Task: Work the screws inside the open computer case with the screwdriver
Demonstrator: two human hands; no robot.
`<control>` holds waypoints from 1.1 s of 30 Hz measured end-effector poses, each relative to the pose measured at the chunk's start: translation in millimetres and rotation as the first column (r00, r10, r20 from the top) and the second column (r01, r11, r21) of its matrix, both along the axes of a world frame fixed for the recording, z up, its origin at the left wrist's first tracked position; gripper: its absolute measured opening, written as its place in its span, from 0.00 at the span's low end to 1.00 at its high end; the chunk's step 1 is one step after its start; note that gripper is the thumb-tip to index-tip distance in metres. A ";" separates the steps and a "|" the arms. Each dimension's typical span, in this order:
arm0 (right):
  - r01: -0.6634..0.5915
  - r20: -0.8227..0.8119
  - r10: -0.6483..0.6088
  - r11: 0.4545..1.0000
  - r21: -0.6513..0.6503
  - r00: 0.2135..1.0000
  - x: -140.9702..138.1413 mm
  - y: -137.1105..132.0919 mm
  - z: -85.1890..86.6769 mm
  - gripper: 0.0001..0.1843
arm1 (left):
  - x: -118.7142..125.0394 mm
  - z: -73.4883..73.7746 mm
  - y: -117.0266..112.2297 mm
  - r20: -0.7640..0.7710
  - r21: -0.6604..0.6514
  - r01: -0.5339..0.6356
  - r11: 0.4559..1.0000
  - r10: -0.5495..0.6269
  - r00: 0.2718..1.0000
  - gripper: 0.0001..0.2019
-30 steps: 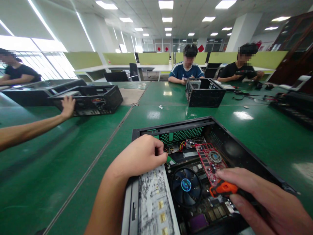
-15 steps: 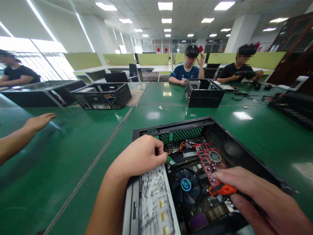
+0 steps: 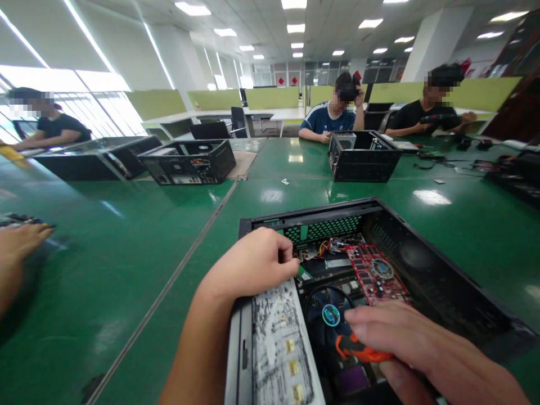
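A computer case (image 3: 415, 239) lies open on the green table before me. My left hand (image 3: 257, 264) rests over the worn silver panel (image 3: 278, 337) on its left side, fingers curled inward. A small green board (image 3: 304, 274) is close by the fingertips; whether they grip it is hidden. My right hand (image 3: 415, 340) is closed round an orange and black screwdriver (image 3: 365, 350), whose shaft I cannot see. That handle is above the lower right of the cooling fan (image 3: 331, 315). Behind the right hand sits a red circuit card (image 3: 375, 275) with a round fan.
Another person's hand (image 3: 19, 242) is at the left edge, beside a blurred dark object. Open cases (image 3: 189, 163) stand further back, one (image 3: 365, 157) before a person in blue. Cables (image 3: 447, 163) lie at the back right near a person in black.
My right hand has moved the screwdriver left and nearer to me, towards the fan. My left hand stays put. The other person's hand has drawn left. The view has turned slightly left.
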State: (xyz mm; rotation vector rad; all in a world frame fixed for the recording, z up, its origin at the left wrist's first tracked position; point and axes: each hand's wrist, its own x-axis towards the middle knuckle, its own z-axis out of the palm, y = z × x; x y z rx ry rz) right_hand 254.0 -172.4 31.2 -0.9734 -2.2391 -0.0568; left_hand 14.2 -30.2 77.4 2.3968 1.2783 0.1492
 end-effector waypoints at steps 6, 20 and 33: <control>-0.007 -0.031 0.006 0.999 -0.042 1.000 -1.4 3.8 1.4 0.22 | 0.4 0.4 0.9 -0.001 -0.010 0.001 1.000 -0.001 1.000 0.12; -0.007 0.041 0.006 1.000 0.012 0.999 -5.6 0.7 -1.2 0.18 | 1.2 0.8 1.4 -0.007 -0.005 -0.006 1.000 0.006 1.000 0.11; 0.055 -0.138 -0.059 0.998 -0.033 0.989 -18.6 3.2 9.2 0.07 | 1.1 2.1 0.3 -0.011 0.007 -0.005 1.000 0.005 1.000 0.11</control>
